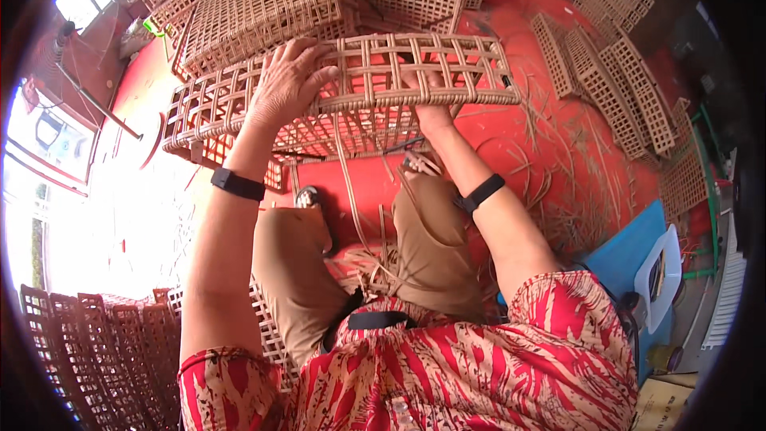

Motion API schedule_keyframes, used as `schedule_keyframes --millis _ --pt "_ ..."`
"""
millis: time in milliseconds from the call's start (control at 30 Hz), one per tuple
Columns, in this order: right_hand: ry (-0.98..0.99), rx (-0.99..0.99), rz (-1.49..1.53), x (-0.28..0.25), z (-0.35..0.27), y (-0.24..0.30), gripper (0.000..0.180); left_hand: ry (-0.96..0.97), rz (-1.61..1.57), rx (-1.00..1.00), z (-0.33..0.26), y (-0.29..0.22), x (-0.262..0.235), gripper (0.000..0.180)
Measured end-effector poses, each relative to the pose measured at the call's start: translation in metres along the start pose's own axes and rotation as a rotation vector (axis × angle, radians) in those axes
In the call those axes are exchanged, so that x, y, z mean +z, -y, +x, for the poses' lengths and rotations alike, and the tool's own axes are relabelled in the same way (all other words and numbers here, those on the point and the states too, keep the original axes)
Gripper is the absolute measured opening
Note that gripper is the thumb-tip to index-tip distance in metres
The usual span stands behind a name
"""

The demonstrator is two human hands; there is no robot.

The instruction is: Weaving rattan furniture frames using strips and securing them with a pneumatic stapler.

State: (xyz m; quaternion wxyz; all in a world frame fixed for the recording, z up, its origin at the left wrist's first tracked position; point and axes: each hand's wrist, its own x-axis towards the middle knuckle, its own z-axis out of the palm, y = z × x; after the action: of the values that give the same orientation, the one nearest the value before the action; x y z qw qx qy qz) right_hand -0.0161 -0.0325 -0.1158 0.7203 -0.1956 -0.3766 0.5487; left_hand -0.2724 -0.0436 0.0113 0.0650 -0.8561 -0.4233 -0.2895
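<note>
A box-shaped woven rattan basket (375, 96) with an open lattice stands in front of my knees, its narrow side facing up. Across the left part of that side lies my left hand (292, 81), open, thumb apart from the fingers and palm on the weave. My right hand (427, 88) reaches in beneath the near rim. Lattice strips partly cover it, so its grip is hidden. A long loose rattan strand (345, 175) hangs from the near rim and trails down between my legs.
More woven lattice baskets (259, 8) are stacked beyond the work. Lattice pieces (610, 84) lie at the right, and dark ones (96, 351) stand at lower left. Rattan scraps (550, 168) litter the red floor (511, 0). A blue board (630, 247) and a white plastic container (661, 279) are near my right elbow.
</note>
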Motion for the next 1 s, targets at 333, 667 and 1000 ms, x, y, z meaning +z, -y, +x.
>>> schedule_keyframes --millis 333,667,1000 --pt "0.215 0.461 0.569 0.058 0.047 -0.010 0.037 0.059 -0.029 -0.056 0.008 0.032 -0.021 0.053" --pt "0.140 0.431 0.293 0.088 0.051 -0.022 0.025 -0.045 -0.027 -0.039 -0.004 0.053 -0.015 0.052" --pt "0.187 0.426 0.192 0.077 0.050 -0.026 0.020 -0.001 -0.026 -0.044 -0.009 0.058 -0.020 0.054"
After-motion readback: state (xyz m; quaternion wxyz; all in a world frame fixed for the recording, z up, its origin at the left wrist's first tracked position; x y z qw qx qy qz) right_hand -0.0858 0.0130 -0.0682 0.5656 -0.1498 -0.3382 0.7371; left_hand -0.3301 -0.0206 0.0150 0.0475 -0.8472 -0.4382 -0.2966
